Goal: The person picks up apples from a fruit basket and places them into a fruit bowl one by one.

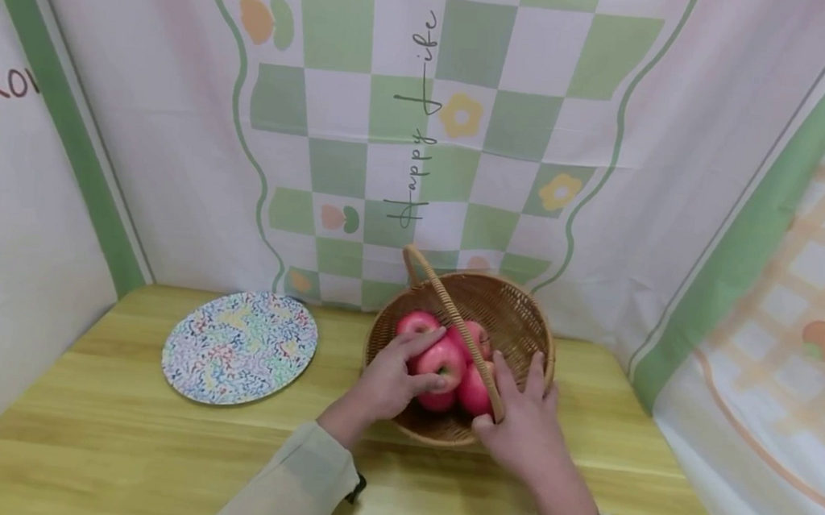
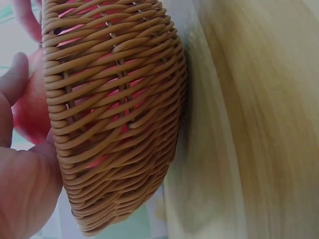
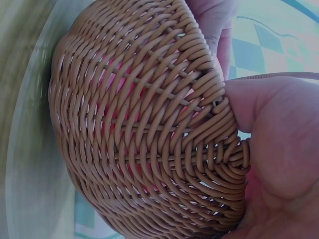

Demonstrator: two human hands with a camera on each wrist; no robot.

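A brown wicker basket [image 1: 511, 302] with an arched handle [image 1: 452, 307] stands on the table and holds several red apples. My left hand [image 1: 387, 378] reaches over the left front rim, its fingers and thumb around the topmost apple [image 1: 441, 361]. In the left wrist view the thumb lies against this apple [image 2: 34, 107] above the basket rim. My right hand [image 1: 533, 429] rests at the right front rim by the handle's foot, fingers spread inside the basket. The right wrist view shows its thumb [image 3: 249, 102] on the woven rim [image 3: 219, 107], the fingertips hidden.
Left of the basket lies a round, multicoloured speckled plate [image 1: 238, 349] on the wooden table [image 1: 114, 444]. A printed checkered cloth [image 1: 402, 111] hangs close behind the basket. More cloth hangs at both sides of the table.
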